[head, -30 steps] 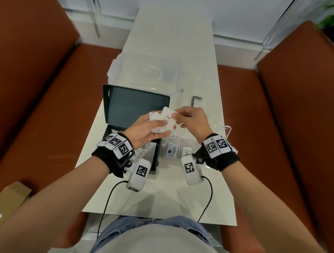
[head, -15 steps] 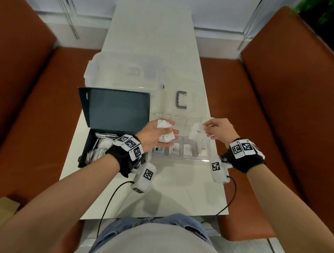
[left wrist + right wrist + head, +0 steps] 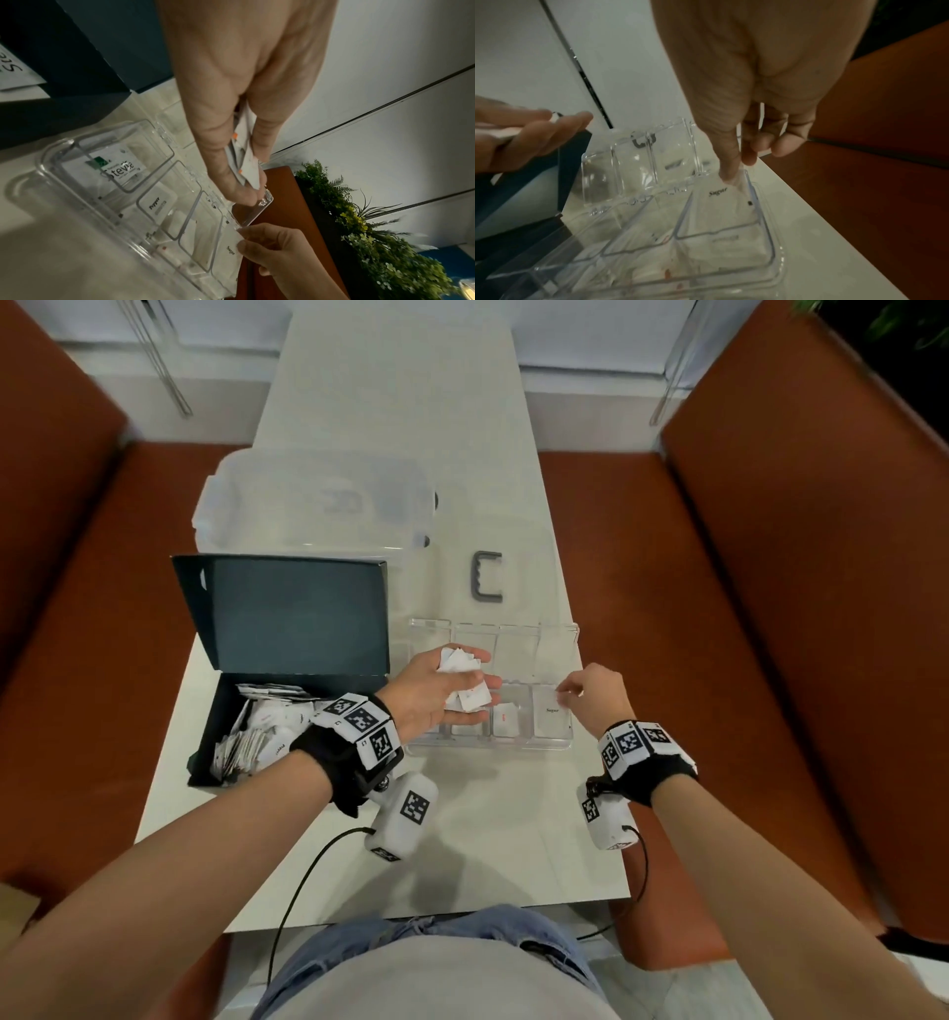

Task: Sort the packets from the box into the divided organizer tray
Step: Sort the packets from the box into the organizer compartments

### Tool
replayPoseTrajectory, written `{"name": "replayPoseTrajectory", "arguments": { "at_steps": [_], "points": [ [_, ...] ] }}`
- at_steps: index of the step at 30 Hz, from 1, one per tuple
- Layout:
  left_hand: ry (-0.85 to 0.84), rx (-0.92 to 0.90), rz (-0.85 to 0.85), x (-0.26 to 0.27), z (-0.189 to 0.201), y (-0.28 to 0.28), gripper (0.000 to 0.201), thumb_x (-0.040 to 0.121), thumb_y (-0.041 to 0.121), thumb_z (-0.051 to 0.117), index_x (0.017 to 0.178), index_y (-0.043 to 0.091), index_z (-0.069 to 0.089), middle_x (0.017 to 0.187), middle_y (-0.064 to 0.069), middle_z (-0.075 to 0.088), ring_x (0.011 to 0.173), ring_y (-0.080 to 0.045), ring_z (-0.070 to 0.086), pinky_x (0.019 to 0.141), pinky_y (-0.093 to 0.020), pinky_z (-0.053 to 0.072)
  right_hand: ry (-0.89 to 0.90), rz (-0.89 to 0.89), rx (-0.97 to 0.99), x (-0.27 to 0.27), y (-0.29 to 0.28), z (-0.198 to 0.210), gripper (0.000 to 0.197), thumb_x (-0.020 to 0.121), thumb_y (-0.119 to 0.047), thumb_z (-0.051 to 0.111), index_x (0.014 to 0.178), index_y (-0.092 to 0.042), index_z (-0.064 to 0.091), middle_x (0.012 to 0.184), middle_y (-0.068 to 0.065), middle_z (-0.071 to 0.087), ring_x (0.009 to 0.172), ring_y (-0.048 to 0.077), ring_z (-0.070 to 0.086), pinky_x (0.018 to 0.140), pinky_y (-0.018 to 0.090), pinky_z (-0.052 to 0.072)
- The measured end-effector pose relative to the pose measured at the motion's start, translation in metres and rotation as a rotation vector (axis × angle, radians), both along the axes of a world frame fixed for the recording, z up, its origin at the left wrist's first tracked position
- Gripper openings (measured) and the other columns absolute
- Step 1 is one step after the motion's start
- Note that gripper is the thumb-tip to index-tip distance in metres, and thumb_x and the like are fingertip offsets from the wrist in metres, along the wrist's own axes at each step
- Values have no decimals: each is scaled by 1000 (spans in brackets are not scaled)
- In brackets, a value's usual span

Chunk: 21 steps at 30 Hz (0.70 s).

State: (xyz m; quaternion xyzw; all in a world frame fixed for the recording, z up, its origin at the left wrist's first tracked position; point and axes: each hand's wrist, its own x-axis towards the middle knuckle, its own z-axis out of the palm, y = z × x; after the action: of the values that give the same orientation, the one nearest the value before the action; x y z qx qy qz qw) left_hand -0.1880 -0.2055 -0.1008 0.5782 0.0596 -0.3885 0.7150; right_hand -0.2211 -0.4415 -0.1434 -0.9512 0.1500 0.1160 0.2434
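Note:
My left hand (image 3: pixel 480 680) hovers over the left part of the clear divided tray (image 3: pixel 488 745) and grips a bunch of several white packets (image 3: pixel 457 662), seen edge-on between thumb and fingers (image 3: pixel 246 168). My right hand (image 3: pixel 565 703) pinches the top edge of a white packet marked Sugar (image 3: pixel 552 717), which stands in the tray's rightmost front compartment (image 3: pixel 721 205). Other compartments hold a Stevia packet (image 3: pixel 120 168), a Pepper packet (image 3: pixel 156 205) and a red-printed packet (image 3: pixel 506 716). The dark box (image 3: pixel 205 752) at the left, lid up, holds many packets.
A grey C-shaped clip (image 3: pixel 485 575) lies behind the tray. A clear plastic tub (image 3: pixel 313 505) stands behind the box lid (image 3: pixel 287 613). Orange bench seats flank the narrow white table (image 3: pixel 513 839); its right edge runs close to the tray.
Both hands were together on the packet bunch a second ago. The right hand has since drawn one packet away to the right and lowered it into the rightmost compartment; the left hand sank over the tray.

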Motion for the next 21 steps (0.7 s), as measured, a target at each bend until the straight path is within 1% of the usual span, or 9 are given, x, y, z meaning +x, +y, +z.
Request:
{"name": "replayPoseTrajectory", "arguments": {
  "at_steps": [2,4,6,8,12,16,19,20,21],
  "points": [
    [7,-6,5,-1,-1,0,19,94,3,57,109,14,62,108,-16,71,96,-30,71,74,-39,60,-40,40,4,-2,0,-2,21,85,-11,68,107,-11,70,101,3,52,91,19,51,77,25,37],
    [10,-6,15,-1,-1,1,19,94,3,57,110,13,62,108,-17,71,95,-30,71,71,-38,60,-34,106,-13,-5,0,-2,27,82,-13,72,109,-15,68,108,3,53,103,24,51,85,31,39],
    [11,-4,30,-2,-1,2,20,94,2,57,111,12,62,108,-18,70,96,-30,71,69,-37,60,41,208,-118,-8,3,-3,31,82,-19,72,112,-20,65,117,1,55,110,25,45,88,36,35],
    [14,-4,42,-2,-1,4,20,94,2,57,110,12,62,109,-18,70,96,-30,71,68,-37,60,87,262,-190,-11,5,-6,34,83,-23,71,116,-24,62,120,-2,56,111,23,43,86,37,32],
    [20,-8,58,-2,0,6,20,94,3,58,110,13,62,107,-16,71,96,-30,71,67,-37,60,75,258,-191,-14,5,-7,35,83,-23,71,115,-25,59,116,-5,57,107,21,44,81,36,29],
    [38,-19,78,-2,2,5,20,94,4,58,112,12,61,104,-16,72,95,-30,71,68,-37,60,85,272,-211,-16,7,-5,35,83,-26,71,115,-27,56,116,-6,57,104,20,43,81,36,28],
    [60,-34,96,-3,4,6,22,94,6,59,115,10,60,105,-16,72,94,-29,71,69,-37,60,128,312,-235,-12,8,4,40,84,-25,70,121,-28,55,121,-5,57,110,21,44,85,38,28],
    [70,-42,101,-3,5,6,22,94,8,60,115,10,60,105,-16,72,94,-28,72,69,-37,60,126,313,-217,-9,9,10,41,85,-22,69,123,-27,55,122,-5,57,112,21,46,88,39,29],
    [85,-47,106,-3,6,5,21,94,11,60,115,10,60,105,-17,72,94,-28,72,70,-38,61,103,300,-169,-6,11,16,40,86,-18,68,123,-26,55,121,-3,58,110,20,49,91,40,32]
  ]
}}
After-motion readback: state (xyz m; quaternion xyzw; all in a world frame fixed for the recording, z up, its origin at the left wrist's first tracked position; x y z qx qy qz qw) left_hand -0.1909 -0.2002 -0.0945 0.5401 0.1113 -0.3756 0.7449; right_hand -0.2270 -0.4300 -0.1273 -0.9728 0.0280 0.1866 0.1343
